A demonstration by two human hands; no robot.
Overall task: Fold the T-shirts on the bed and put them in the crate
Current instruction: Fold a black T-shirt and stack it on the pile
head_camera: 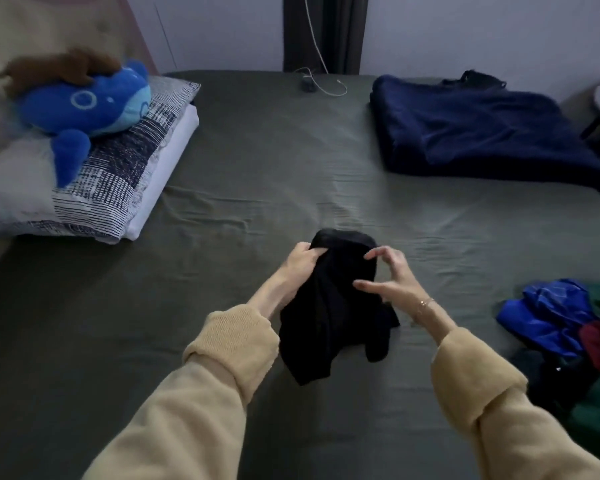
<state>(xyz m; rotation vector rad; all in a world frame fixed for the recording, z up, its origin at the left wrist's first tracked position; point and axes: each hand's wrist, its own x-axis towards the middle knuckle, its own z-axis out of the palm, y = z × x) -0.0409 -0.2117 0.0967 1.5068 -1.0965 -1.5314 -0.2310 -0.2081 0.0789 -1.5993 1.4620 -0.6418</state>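
Observation:
A black T-shirt hangs bunched over the middle of the bed's dark green sheet. My left hand grips its upper edge with curled fingers. My right hand is just to the right of the shirt, fingers spread and loosely bent, close to the fabric; I cannot tell whether it touches. A heap of unfolded T-shirts, blue, dark red, green and black, lies at the right edge of the bed. No crate is in view.
A folded navy blanket lies at the far right. A patterned pillow with a blue plush toy sits at the left. A white cable and a small dark device lie at the far edge.

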